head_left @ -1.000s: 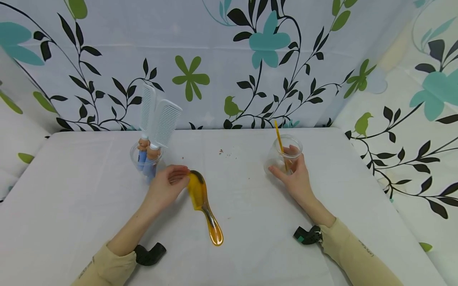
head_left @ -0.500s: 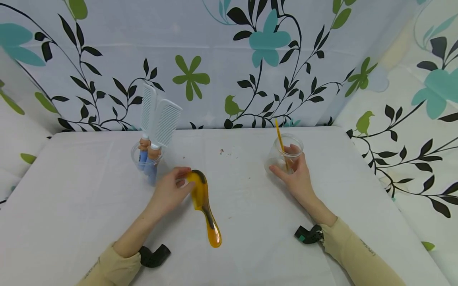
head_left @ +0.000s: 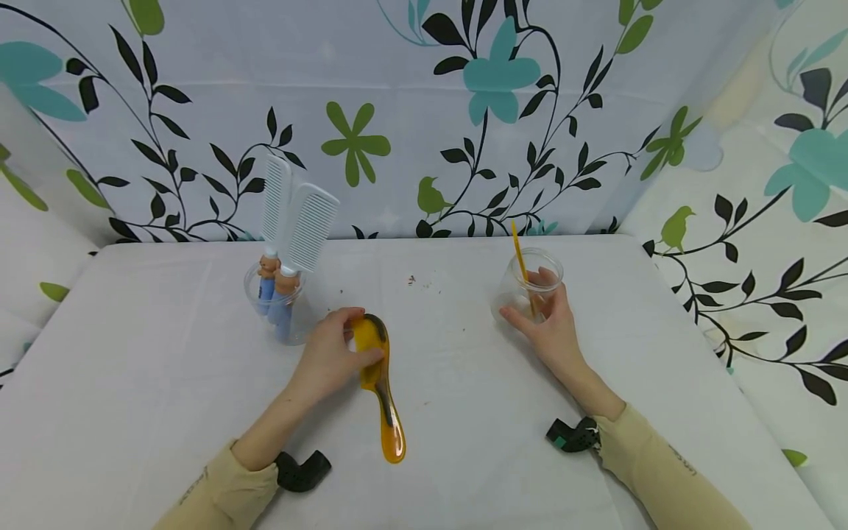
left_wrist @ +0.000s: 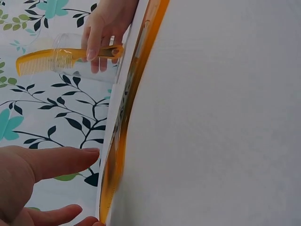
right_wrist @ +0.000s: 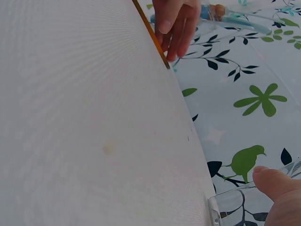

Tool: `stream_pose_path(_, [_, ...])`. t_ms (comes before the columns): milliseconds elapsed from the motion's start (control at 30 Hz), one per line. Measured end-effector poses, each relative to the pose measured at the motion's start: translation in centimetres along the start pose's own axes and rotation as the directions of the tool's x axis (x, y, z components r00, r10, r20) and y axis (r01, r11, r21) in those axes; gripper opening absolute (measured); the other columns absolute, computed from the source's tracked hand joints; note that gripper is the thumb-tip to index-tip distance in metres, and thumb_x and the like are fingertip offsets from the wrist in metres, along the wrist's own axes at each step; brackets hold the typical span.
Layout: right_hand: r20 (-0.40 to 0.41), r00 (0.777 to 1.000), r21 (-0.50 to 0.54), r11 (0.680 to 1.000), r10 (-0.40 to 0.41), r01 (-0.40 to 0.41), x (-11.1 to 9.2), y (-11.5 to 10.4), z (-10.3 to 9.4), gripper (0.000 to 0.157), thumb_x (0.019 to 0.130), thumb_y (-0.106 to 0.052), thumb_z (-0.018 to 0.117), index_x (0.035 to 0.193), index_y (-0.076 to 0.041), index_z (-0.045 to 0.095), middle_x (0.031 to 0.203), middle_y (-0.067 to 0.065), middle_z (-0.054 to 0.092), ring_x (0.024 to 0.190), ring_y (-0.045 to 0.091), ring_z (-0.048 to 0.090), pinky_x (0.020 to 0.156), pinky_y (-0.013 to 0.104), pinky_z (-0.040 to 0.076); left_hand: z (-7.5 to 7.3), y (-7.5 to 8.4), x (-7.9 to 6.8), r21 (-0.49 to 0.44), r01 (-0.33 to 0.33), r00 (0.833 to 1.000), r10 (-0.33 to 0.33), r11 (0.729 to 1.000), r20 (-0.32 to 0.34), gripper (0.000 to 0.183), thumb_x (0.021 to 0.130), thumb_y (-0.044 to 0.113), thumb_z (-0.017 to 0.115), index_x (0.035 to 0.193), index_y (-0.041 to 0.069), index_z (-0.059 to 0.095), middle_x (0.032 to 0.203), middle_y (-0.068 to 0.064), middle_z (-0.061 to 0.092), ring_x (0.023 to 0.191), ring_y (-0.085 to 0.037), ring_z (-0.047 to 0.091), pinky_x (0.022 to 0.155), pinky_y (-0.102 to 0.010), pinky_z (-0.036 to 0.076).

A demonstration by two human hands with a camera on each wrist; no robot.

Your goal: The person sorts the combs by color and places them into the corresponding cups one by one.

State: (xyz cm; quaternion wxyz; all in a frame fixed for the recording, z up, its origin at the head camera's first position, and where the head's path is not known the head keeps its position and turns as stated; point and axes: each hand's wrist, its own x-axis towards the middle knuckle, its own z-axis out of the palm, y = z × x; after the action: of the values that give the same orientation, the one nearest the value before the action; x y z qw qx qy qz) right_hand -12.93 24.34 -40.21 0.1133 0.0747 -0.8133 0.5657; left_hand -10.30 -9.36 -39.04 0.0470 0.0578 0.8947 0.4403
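Note:
An amber, dark-streaked comb with a handle [head_left: 393,434] lies on the white table, its handle towards me. My left hand [head_left: 333,356] is at its wide toothed end. In the left wrist view the thumb [left_wrist: 70,160] stands over the comb with a gap, while the other fingertips reach its toothed edge. My right hand [head_left: 555,331] grips a clear jar [head_left: 505,296] from the right side, thumb in front and fingers behind. A thin yellow comb [left_wrist: 40,60] leans inside that jar and sticks out past its rim.
Just beyond my left hand, another clear jar [head_left: 296,324] holds two pale blue combs [head_left: 310,228] with brown bear figures on their handles. Small reddish crumbs [head_left: 411,280] lie near the table's back. Leaf-patterned cloth [head_left: 397,81] hangs behind and at the sides.
My left hand has moved right and slightly nearer, its thumb now over the amber comb. The comb's handle end has swung slightly left. My right hand holds the jar in place.

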Motion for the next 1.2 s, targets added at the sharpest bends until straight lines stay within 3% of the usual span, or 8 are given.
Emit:
stream_pose_path(200, [0.000,1.000,0.009,1.000,-0.003,0.003,0.1,0.2,0.0,0.081,0.085,-0.001,0.076,0.148,0.001,0.025,0.149,0.016,0.044,0.141,0.031,0.039,0.120,0.049,0.030,0.4,0.1,0.1,0.096,0.002,0.999,0.002,0.995,-0.047,0.069,0.080,0.019,0.083,0.137,-0.005,0.052,0.124,-0.023,0.059,0.101,-0.032,0.055,0.089,-0.046,0.051])
stream_pose_path(467, [-0.004,1.000,0.007,1.000,0.002,-0.002,0.2,0.2,0.0,0.081,0.085,-0.001,0.076,0.149,0.001,0.025,0.149,0.016,0.044,0.141,0.031,0.039,0.120,0.050,0.030,0.7,0.1,0.7,0.109,0.019,0.998,-0.013,0.994,-0.059,0.075,0.078,0.020,0.085,0.139,-0.005,0.050,0.103,-0.017,0.055,0.094,-0.029,0.047,0.079,-0.038,0.039])
stream_pose_path(633, [-0.005,1.000,0.001,1.000,0.008,-0.008,0.2,0.1,-0.1,0.081,0.085,-0.002,0.076,0.149,0.000,0.025,0.150,0.016,0.044,0.142,0.031,0.039,0.120,0.050,0.030,0.9,0.2,0.8,0.108,0.009,0.999,-0.004,0.994,-0.053,0.076,0.078,0.021,0.085,0.139,-0.005,0.049,0.118,-0.023,0.058,0.106,-0.037,0.049,0.091,-0.047,0.043])
stream_pose_path(767, [-0.007,1.000,-0.001,1.000,0.007,-0.007,0.2,0.1,-0.1,0.081,0.085,-0.002,0.076,0.149,0.001,0.025,0.150,0.016,0.044,0.141,0.031,0.039,0.120,0.050,0.030,1.0,0.3,1.0,0.130,0.003,0.999,0.003,0.992,-0.045,0.077,0.078,0.021,0.085,0.140,-0.005,0.048,0.134,-0.028,0.053,0.122,-0.044,0.045,0.106,-0.056,0.035])
stream_pose_path(1000, [-0.008,1.000,-0.001,1.000,0.004,-0.004,0.1,0.0,-0.1,0.080,0.085,-0.002,0.076,0.149,0.000,0.026,0.149,0.017,0.044,0.141,0.031,0.039,0.120,0.049,0.030,1.4,0.7,1.2,0.133,0.032,0.999,-0.026,0.991,-0.042,0.077,0.077,0.024,0.087,0.139,-0.002,0.049,0.131,-0.030,0.050,0.124,-0.048,0.036,0.101,-0.056,0.035])
stream_pose_path(1200, [-0.005,1.000,0.000,1.000,0.007,-0.007,0.0,0.0,-0.1,0.080,0.085,-0.002,0.076,0.149,0.001,0.026,0.149,0.017,0.044,0.141,0.031,0.039,0.120,0.049,0.030,1.6,0.6,1.5,0.149,0.045,0.999,-0.040,0.988,-0.037,0.075,0.075,0.027,0.089,0.135,0.000,0.053,0.123,-0.028,0.053,0.121,-0.047,0.037,0.102,-0.056,0.033])
